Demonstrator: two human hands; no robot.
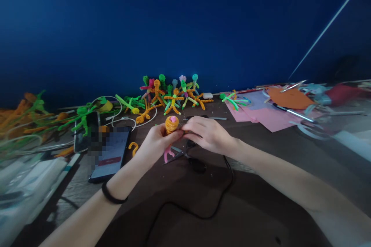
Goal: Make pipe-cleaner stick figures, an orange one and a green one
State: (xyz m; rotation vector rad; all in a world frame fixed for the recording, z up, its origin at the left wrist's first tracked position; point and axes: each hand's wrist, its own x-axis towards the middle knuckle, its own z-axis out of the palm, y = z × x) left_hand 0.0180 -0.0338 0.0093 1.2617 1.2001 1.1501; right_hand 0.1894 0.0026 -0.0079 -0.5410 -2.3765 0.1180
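A small pipe-cleaner figure (172, 124) has a coiled orange head with pink at its top and pink limbs hanging below. My left hand (155, 141) grips it between thumb and fingers, near the middle of the view. Right beside it, my right hand (207, 133) is closed, its fingertips pinched close to my left thumb. What those fingertips hold is too small and dark to make out. Behind my hands stands a group of finished-looking figures, among them an orange and yellow one (174, 101).
A phone (111, 156) lies left of my hands, near an orange hooked piece (133, 148). Green and orange pipe cleaners (26, 114) pile up at far left. Pink paper (271, 119), orange paper (290, 98) and scissors lie right. A black cable (216, 208) curves across the front.
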